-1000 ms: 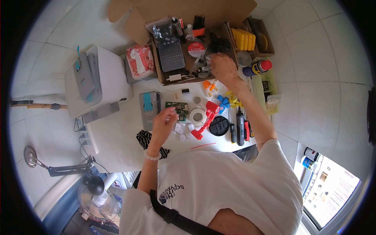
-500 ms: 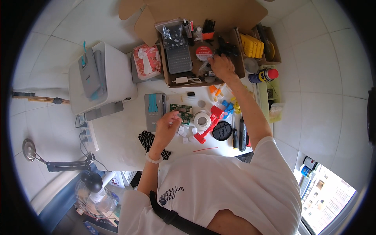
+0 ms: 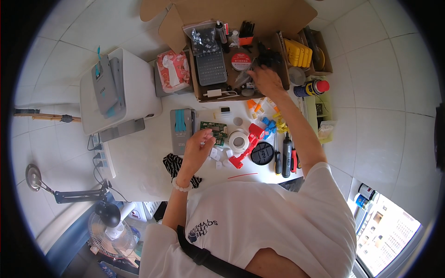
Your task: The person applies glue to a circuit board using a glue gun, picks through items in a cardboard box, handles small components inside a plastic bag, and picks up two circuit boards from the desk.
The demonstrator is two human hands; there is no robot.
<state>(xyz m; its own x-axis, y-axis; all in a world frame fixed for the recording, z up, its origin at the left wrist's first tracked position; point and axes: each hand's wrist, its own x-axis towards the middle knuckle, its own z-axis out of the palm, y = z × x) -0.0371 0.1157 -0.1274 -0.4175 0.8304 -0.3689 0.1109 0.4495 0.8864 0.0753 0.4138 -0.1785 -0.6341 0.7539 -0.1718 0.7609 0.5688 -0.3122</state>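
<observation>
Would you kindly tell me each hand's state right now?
Left hand: curled at the green rectangular circuit board; grip unclear.
Right hand: inside the brown cardboard box; grip unclear.

I get a bright view, with the window (image 3: 389, 229) at near right glaring almost white. The cardboard box (image 3: 273, 21) on the far side looks dim inside. Wall tiles (image 3: 375, 83) bow toward my black rim; fine detail goes soft.

Wht tbl (image 3: 139, 155); blk lid (image 3: 262, 153), screwdrivers (image 3: 286, 158)
</observation>
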